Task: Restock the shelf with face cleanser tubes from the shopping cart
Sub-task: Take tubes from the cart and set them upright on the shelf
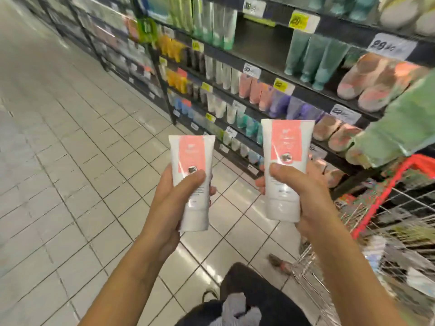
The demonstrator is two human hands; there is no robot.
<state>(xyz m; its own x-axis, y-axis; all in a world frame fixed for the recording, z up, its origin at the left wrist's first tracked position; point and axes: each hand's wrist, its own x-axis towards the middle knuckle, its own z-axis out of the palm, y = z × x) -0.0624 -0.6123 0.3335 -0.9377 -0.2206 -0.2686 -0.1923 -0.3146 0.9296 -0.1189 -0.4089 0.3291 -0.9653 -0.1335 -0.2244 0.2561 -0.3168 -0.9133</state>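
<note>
- Left hand (pixel 173 198) is gripping a pink-labelled cleanser tube (pixel 191 161) upright.
- Right hand (pixel 303 194) is gripping a second tube (pixel 286 156) at its three o'clock.
- Shelf (pixel 259 43) is looming at two o'clock, cart (pixel 388 189) at four.

The left tube (pixel 191 147) and the right tube (pixel 286 142) are smooth white plastic with a soft sheen, and glare streaks their pink labels. The floor (pixel 70 149) is glossy pale tile that mirrors the lights. The shopping cart (pixel 404 208) is bright metal wire with a red plastic rim. The shelf (pixel 259 38) looks dark and matt, and its price tags (pixel 303 21) look like paper.
</note>
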